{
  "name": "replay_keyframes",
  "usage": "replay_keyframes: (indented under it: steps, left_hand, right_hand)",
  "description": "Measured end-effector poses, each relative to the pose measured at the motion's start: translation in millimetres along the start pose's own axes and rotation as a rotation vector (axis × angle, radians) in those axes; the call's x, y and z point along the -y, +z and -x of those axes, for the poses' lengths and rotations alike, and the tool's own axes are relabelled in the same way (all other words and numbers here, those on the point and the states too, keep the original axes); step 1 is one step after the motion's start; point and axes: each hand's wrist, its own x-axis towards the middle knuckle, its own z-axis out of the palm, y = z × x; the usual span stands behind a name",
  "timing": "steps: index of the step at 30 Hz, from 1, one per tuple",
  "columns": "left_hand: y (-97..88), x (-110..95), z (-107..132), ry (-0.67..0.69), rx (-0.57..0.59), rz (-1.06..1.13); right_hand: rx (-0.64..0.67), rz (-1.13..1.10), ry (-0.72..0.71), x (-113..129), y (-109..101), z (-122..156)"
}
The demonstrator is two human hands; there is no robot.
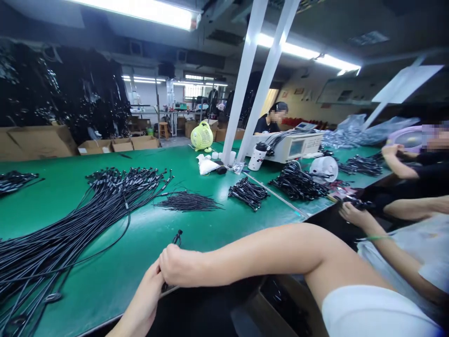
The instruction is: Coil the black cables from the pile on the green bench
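Observation:
Close together at the table's front edge, my right hand [179, 265] and my left hand [149, 286] are both closed around a black cable [177, 238]. A small loop of it and one connector end stick up above my right fist; the rest is hidden by my fingers. To the left, a large bundle of long black cables [84, 222] sweeps across the green table [147, 238], its connector ends fanned out at the back. Beyond my hands lies a pile of thin black cable ties [189, 201]. Farther right is a stack of coiled black cables [247, 193].
A bigger heap of coiled cables [298, 181] lies beside a white fan [323, 169]. A test instrument [291, 146], a patterned bottle [257, 156] and white posts [245, 84] stand behind. Co-workers sit at right, one co-worker's hand [354, 214] near my arm.

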Motion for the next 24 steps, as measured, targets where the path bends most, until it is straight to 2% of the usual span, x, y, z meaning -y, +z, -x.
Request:
replay_keyframes:
  steps: [3, 6, 8, 10, 12, 13, 14, 16, 18, 19, 21, 22, 24]
  left_hand:
    - [-3.1, -6.1, -13.0, 0.081, -0.083, 0.188]
    - [-12.8, -12.8, -20.4, 0.093, -0.18, 0.298]
    - [-21.1, -14.7, -16.7, 0.201, -0.257, 0.171]
    - [-28.2, -12.3, -7.3, 0.441, -0.282, -0.142]
    - [-32.5, -5.9, 1.6, 0.625, -0.172, -0.478]
    - [-33.5, -2.1, 3.7, 0.631, -0.081, -0.583]
    - [-34.1, 1.4, 3.7, 0.581, 0.0, -0.62]
    - [-34.8, 4.9, -1.6, 0.37, 0.056, -0.503]
    - [-36.7, 1.1, -7.7, 0.162, 0.008, -0.245]
    - [-38.3, -3.6, -8.3, 0.108, -0.026, -0.117]
    - [-41.5, -16.1, -1.8, 0.126, -0.061, 0.019]
    - [-42.2, -22.3, 4.6, 0.184, -0.049, -0.005]
    - [-40.0, -30.8, 18.2, 0.307, -0.011, -0.189]
  right_hand:
    - [0.022, -0.352, 0.346, -8.3, 0.2, -8.6]
    - [-0.17, -0.705, 0.691, -1.6, 4.7, -11.9]
    - [-0.304, -0.959, 0.83, 6.6, 12.1, -10.5]
    - [-0.352, -1.145, 0.854, 10.7, 20.2, -6.3]
    - [-0.366, -1.155, 0.858, 9.2, 24.5, -0.4]
    - [-0.382, -1.094, 0.873, 7.8, 24.3, 2.7]
    - [-0.406, -1.004, 0.882, 7.1, 22.5, 5.4]
    - [-0.451, -0.805, 0.824, 10.8, 15.8, 8.6]
    - [-0.469, -0.646, 0.664, 21.3, 9.1, 9.4]
    - [-0.461, -0.599, 0.582, 27.5, 7.2, 9.4]
    - [-0.424, -0.585, 0.493, 36.8, 6.6, 10.4]
    - [-0.403, -0.605, 0.5, 38.5, 7.5, 11.6]
    - [-0.374, -0.651, 0.572, 36.2, 10.8, 14.4]
